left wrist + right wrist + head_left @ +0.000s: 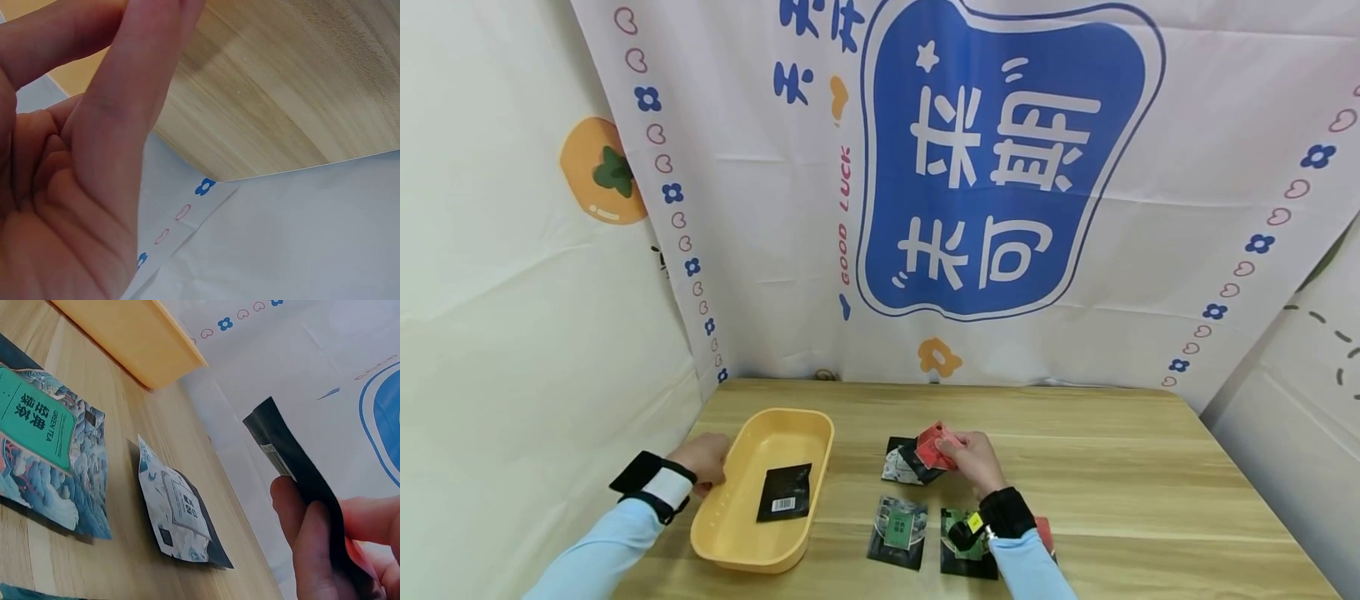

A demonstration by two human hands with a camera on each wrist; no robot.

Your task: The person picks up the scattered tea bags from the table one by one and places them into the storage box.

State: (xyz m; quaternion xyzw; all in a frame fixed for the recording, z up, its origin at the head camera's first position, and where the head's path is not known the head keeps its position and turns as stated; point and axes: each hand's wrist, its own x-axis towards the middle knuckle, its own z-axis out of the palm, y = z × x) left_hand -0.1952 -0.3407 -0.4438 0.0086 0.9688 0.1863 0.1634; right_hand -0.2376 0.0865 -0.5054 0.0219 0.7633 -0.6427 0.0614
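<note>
My right hand [973, 458] pinches a tea packet [934, 447], red on its front and black on its back, between thumb and fingers. In the right wrist view the packet's dark back [294, 447] is raised above the table. Below it lies a white-and-black tea packet [181, 509]. At the left, my left hand [703, 461] holds the side rim of a yellow plastic basket [822, 429]; in the left wrist view the fingertips are partly cut off. One black packet [787, 485] with a barcode label lies inside the basket.
Two packets with green labels, one left [898, 533] and one right [964, 565], lie at the front middle of the wooden table [1120, 492]. A red packet [1045, 533] is mostly hidden by my right forearm. A printed white curtain [790, 250] hangs behind the table.
</note>
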